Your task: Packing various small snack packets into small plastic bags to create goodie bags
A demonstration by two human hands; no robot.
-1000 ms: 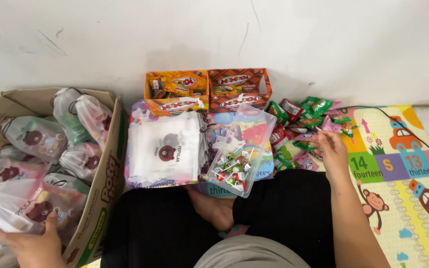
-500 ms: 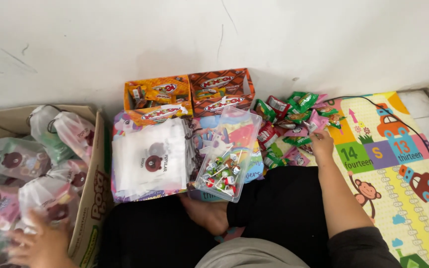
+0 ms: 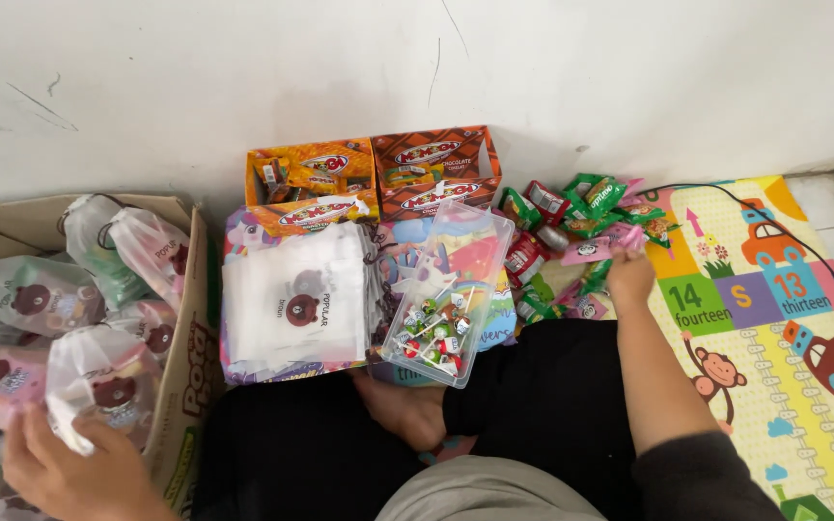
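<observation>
Two bare hands work at opposite edges of the head view. At about eight o'clock the left hand (image 3: pixel 69 473) rests inside the cardboard box (image 3: pixel 185 357), its fingers spread against a filled drawstring bag (image 3: pixel 98 386) of thin white plastic printed with a brown bear face; the hand touches the bag without closing round it. More filled bags of the same kind crowd the box up toward ten o'clock.

Just right of the box, near the centre, a stack of flat empty bear bags (image 3: pixel 296 299) lies on a colourful sheet. At twelve o'clock two open snack cartons stand against the white wall, an orange carton (image 3: pixel 313 174) touching a brown carton (image 3: pixel 436 164). Below them, tilted, sits a clear plastic tub (image 3: pixel 451 289) with small wrapped lollipops (image 3: pixel 436 333) gathered in its near end.

At about two o'clock a heap of green, red and pink snack packets (image 3: pixel 571 217) lies on the play mat (image 3: pixel 774 318). The right hand (image 3: pixel 629 275) is closed in a pinch on a pink snack packet (image 3: pixel 596 248), held at the near edge of the heap. A thin black cable (image 3: pixel 813 265) runs across the mat toward three o'clock. The person's black-clad legs fill six o'clock.
</observation>
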